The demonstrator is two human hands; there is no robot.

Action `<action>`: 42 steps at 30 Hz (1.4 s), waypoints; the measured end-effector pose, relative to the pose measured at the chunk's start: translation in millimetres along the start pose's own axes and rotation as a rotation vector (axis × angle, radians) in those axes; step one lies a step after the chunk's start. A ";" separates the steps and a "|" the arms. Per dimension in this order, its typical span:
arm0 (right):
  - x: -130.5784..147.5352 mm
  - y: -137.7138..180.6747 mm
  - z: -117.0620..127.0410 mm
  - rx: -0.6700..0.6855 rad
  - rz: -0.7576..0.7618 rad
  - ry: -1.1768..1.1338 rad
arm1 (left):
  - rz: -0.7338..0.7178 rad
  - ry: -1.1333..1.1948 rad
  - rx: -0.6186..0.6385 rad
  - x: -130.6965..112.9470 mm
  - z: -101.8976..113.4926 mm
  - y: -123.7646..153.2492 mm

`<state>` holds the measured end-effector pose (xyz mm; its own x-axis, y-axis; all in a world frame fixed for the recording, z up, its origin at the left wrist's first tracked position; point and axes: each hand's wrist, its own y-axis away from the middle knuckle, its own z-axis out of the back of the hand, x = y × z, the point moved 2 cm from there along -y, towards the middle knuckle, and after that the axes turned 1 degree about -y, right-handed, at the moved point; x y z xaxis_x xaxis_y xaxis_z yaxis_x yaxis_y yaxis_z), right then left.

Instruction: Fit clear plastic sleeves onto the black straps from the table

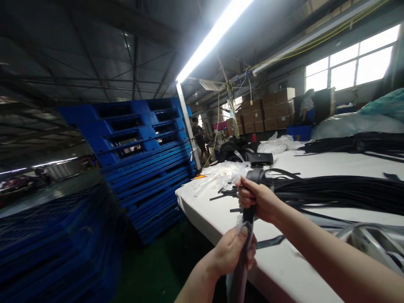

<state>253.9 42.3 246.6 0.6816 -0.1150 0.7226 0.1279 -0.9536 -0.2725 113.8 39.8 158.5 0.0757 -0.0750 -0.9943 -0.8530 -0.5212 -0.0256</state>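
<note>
My right hand (pixel 257 198) is closed around a black, belt-like strap (pixel 248 215), just below its thick upper end. Lower down, my left hand (pixel 232 250) grips the same strap through a clear plastic sleeve (pixel 238 282), its thumb pressed on the front. The sleeve's mouth lies between my two hands, and the covered part hangs down past the table edge. Beyond my right hand, a long bundle of black straps (pixel 334 189) lies on the white table (pixel 284 269). A pile of clear plastic sleeves (pixel 225 172) is at the table's far left corner.
Blue pallets (pixel 151 164) stand stacked left of the table, with more blue pallets (pixel 57 244) nearer. Another black strap bundle (pixel 356 143) and a black bag-like heap (pixel 236 151) lie farther back. Cardboard boxes (pixel 265 111) and a person (pixel 306 107) are behind.
</note>
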 end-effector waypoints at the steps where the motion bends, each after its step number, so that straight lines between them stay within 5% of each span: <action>1: -6.5 2.8 -4.8 0.024 -0.012 0.016 | -0.023 0.000 -0.008 -7.0 -0.2 -2.4; 4: -10.2 8.5 -14.3 0.067 -0.027 0.069 | -0.084 0.009 -0.035 -16.8 -1.6 -7.5; 11: 45.3 -2.3 3.9 -0.030 0.124 -0.028 | 0.025 -0.019 0.002 12.3 -3.5 -8.3; 19: 21.4 -3.4 -26.2 0.150 0.033 0.132 | -0.149 0.002 -0.047 -48.4 -7.0 -24.8; 27: 96.0 -17.4 -33.4 0.029 0.259 0.099 | -0.120 -0.049 0.007 -32.1 -7.1 -27.9; 34: 74.5 -14.0 -55.0 0.123 0.170 0.187 | -0.251 -0.019 0.048 -85.1 -15.4 -32.0; 38: 80.3 -11.3 -60.1 -0.036 0.240 0.352 | -0.258 -0.010 0.054 -91.7 -17.4 -34.2; 42: 109.7 -11.9 -46.1 -0.257 0.522 0.657 | -0.261 -0.040 0.000 -83.1 -14.5 -33.8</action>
<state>294.0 28.3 358.3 0.0449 -0.6156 0.7868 -0.3050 -0.7584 -0.5760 143.9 51.3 243.5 0.2727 0.0955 -0.9573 -0.8075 -0.5182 -0.2817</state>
